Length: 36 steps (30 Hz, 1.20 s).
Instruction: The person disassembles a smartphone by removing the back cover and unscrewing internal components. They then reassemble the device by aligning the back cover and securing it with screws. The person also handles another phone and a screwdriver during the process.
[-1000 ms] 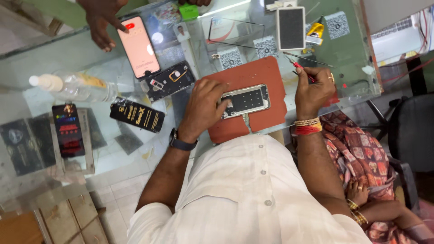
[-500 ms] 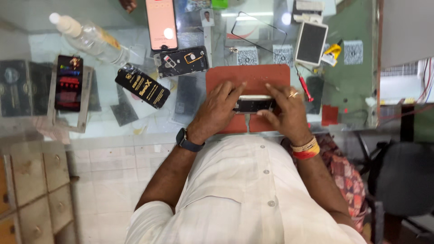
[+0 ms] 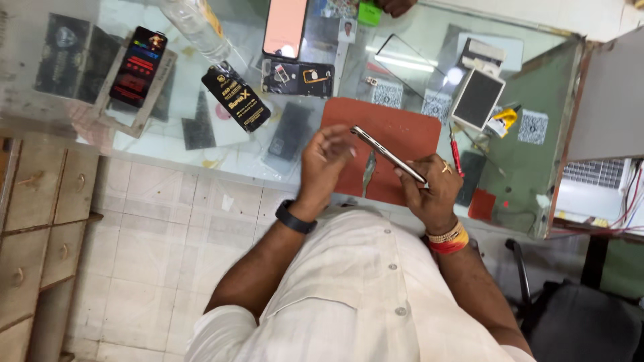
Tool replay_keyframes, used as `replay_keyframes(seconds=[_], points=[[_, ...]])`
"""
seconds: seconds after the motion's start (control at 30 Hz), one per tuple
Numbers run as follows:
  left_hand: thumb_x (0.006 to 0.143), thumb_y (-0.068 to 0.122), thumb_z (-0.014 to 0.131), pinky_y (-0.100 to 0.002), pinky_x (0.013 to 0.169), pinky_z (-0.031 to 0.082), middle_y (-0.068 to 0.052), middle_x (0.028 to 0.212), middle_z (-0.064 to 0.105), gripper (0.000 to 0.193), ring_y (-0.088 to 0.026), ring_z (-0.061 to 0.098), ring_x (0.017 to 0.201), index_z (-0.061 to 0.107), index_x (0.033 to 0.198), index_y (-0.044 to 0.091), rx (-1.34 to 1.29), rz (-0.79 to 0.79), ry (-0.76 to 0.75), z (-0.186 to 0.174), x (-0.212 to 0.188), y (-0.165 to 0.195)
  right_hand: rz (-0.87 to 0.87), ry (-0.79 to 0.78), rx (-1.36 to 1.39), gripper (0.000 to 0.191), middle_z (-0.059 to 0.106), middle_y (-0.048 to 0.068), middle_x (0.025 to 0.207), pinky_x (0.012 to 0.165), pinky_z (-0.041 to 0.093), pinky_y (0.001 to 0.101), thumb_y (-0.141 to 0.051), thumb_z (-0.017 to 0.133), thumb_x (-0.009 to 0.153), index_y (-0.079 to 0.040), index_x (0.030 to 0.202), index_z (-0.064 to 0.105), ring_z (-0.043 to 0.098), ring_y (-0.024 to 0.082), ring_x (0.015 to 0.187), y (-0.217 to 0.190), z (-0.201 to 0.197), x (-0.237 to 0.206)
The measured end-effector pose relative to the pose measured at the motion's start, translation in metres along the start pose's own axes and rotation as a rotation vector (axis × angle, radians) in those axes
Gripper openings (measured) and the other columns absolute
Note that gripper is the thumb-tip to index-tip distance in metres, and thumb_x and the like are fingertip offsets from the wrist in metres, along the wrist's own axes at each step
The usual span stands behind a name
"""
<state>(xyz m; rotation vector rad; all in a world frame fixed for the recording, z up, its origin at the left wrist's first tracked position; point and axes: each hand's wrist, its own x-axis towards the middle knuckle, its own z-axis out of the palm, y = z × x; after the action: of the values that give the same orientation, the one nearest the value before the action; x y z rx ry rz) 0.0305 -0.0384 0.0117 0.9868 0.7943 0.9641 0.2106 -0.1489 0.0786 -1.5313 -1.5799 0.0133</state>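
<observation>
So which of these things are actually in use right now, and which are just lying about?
In use:
- phone, held edge-on between left hand and right hand
- red mat under it

Lying about:
- black packet
- pink-screened phone
- plastic bottle
- white-framed tablet
- red-handled tool

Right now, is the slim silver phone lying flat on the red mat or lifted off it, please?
Lifted and tilted on edge: the slim silver phone is held above the red mat by both hands.
</observation>
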Motion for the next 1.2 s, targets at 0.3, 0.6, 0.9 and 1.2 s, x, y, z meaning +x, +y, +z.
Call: replay_keyframes(seconds=[0.3, 0.6, 0.9, 1.2], points=[[0.097, 0.013, 0.072, -0.031, 0.084, 0.056, -0.014, 0.120, 0.069, 0.069, -0.026, 0.070, 0.115, 0.037, 0.156, 0.011, -0.633, -0.157, -0.374, 0.033, -0.022, -0.013, -0.107, 0.033, 0.000, 0.023, 0.068, 0.011, 0.088, 0.065, 0.048, 0.0376, -0.009, 0.085, 0.086, -0.001, 0.097, 0.066, 0.066, 0.026, 0.074, -0.011, 0.008, -0.012], [0.101, 0.009, 0.074, -0.036, 0.086, 0.057, -0.007, 0.105, 0.066, 0.066, -0.020, 0.067, 0.093, 0.042, 0.158, 0.004, -0.752, -0.442, -0.590, 0.000, 0.004, -0.005, -0.147, -0.040, -0.004, 0.040, 0.068, 0.015, 0.107, 0.091, 0.046, 0.0458, -0.016, 0.083, 0.084, -0.006, 0.121, 0.070, 0.064, 0.033, 0.099, -0.037, -0.006, 0.024], [0.108, 0.024, 0.065, -0.037, 0.097, 0.051, -0.011, 0.129, 0.067, 0.052, -0.019, 0.063, 0.110, 0.054, 0.152, -0.003, -0.124, -0.425, -0.950, -0.059, 0.064, 0.058, -0.264, -0.124, -0.195, 0.022, 0.071, 0.005, 0.100, 0.101, 0.050, 0.0488, -0.008, 0.081, 0.080, -0.008, 0.100, 0.073, 0.069, 0.026, 0.101, -0.050, 0.020, 0.067], [0.103, 0.031, 0.056, -0.047, 0.106, 0.057, -0.019, 0.129, 0.067, 0.043, -0.031, 0.070, 0.117, 0.046, 0.137, 0.007, -0.578, -0.493, -0.509, -0.069, 0.066, 0.040, 0.245, 0.183, -0.096, 0.016, 0.061, 0.011, 0.075, 0.061, 0.044, 0.0378, -0.006, 0.084, 0.088, -0.002, 0.089, 0.069, 0.060, 0.027, 0.065, -0.066, 0.083, 0.039]])
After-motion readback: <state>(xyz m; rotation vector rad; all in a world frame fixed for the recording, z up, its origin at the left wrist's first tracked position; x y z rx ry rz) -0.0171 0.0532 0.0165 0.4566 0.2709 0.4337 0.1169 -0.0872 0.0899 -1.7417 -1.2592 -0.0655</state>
